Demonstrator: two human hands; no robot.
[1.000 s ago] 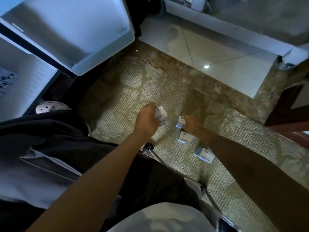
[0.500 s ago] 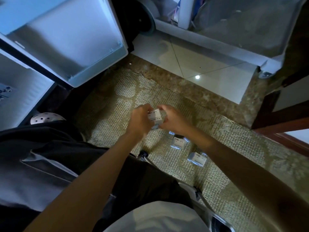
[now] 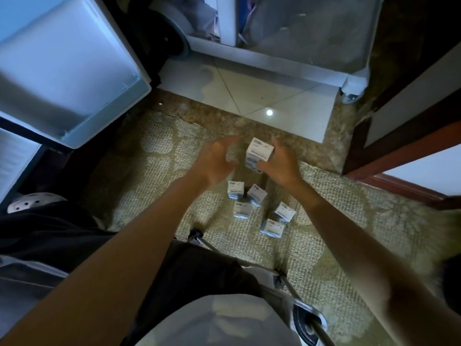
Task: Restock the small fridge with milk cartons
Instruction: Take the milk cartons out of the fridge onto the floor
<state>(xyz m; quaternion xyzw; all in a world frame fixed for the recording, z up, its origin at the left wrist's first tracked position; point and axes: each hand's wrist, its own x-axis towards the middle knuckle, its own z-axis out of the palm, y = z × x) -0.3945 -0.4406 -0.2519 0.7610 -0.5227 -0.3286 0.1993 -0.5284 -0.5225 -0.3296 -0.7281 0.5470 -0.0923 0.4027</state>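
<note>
Woven rug point(image 3: 154, 176); fridge door point(image 3: 62, 78) at 10 o'clock. Milk carton point(image 3: 259, 152) pinched by right hand point(image 3: 282, 167), left hand point(image 3: 214, 163) spread at its 9 o'clock. Slip risked by one-handed grip; spare cartons point(image 3: 243, 210) at 6 o'clock could be struck.

Held carton point(image 3: 259, 152): white printed paperboard, smooth, slight sheen.
Cartons on the rug point(image 3: 257, 194): same printed paperboard, smooth.
Rug point(image 3: 149, 171): coarse woven fibre, rough, matt.
Floor tiles point(image 3: 287, 106): pale, smooth, glossy, mirroring a light spot.
Fridge door point(image 3: 62, 71): white plastic lining, smooth, satin.
Door frame point(image 3: 399, 138): dark wood, polished.
Tube frame point(image 3: 287, 283): shiny metal.
</note>
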